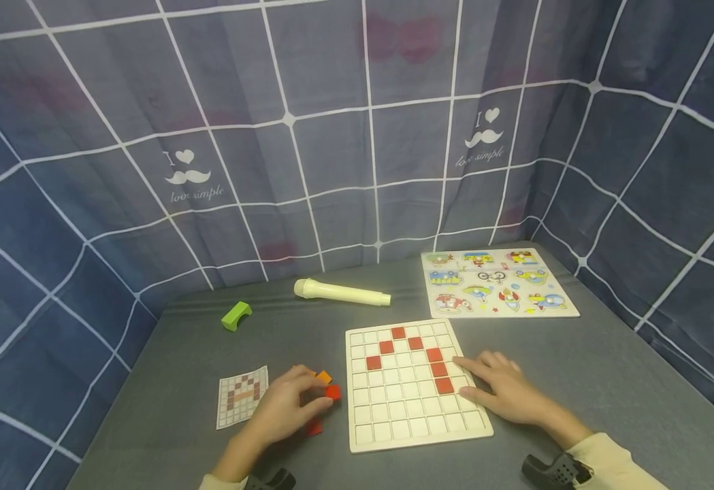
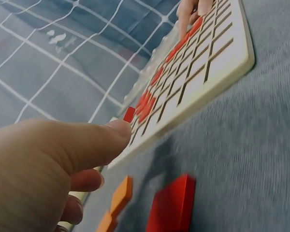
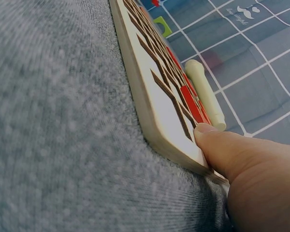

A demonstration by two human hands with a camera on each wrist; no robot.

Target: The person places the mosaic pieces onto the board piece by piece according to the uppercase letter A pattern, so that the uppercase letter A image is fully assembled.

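My left hand (image 1: 284, 406) pinches a small red tile (image 2: 129, 114) between thumb and fingers, left of a white gridded board (image 1: 396, 412). Under and around that hand, orange tiles (image 2: 121, 195) and another red tile (image 2: 171, 205) lie on the table, partly hidden in the head view. Several red tiles (image 1: 439, 369) sit in the board's cells, forming a peak with a column down its right side. My right hand (image 1: 504, 388) rests at the board's right edge, thumb and a finger touching its surface. Left of my left hand lies a printed pattern card (image 1: 228, 412), its right edge partly covered.
A pale microphone-shaped stick (image 1: 344, 293) lies behind the board. Farther back on the right is a vehicle picture puzzle (image 1: 485, 306). A green arch block (image 1: 235, 316) stands at the back left. Dark checked curtains (image 1: 332, 156) enclose the grey table (image 1: 179, 354).
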